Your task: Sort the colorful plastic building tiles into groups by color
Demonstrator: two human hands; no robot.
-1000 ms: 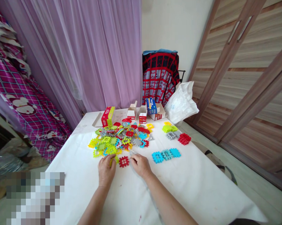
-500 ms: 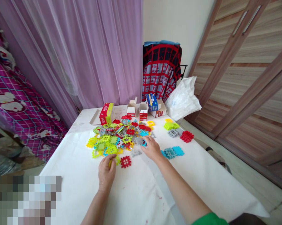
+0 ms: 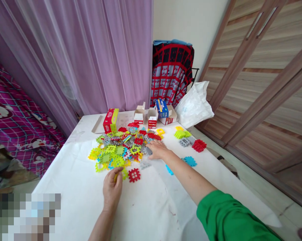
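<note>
A mixed heap of plastic interlocking tiles (image 3: 119, 150) in green, yellow, red, grey and blue lies on the white-covered table. At its near edge, my left hand (image 3: 112, 187) is closed around a yellow tile (image 3: 116, 177), mostly hidden by the fingers. Just right of that hand lies a red tile (image 3: 134, 175) with a windowed middle. My right hand (image 3: 159, 149) reaches over the heap's right side, palm down and fingers stretched, touching or just above a grey tile (image 3: 149, 150). What lies beneath its fingers is hidden.
Sorted by colour at the right are green tiles (image 3: 182, 134), grey tiles (image 3: 185, 142), red tiles (image 3: 199, 145) and blue tiles (image 3: 190, 161). Along the back stand a red-yellow box (image 3: 110, 120), small open cartons (image 3: 152, 123), a blue box (image 3: 162, 108) and a white plastic bag (image 3: 195, 105).
My right arm has stretched farther forward, its hand flattening over the heap and more green sleeve showing. The forearm now covers part of the blue tiles. My left hand keeps its hold near the heap.
</note>
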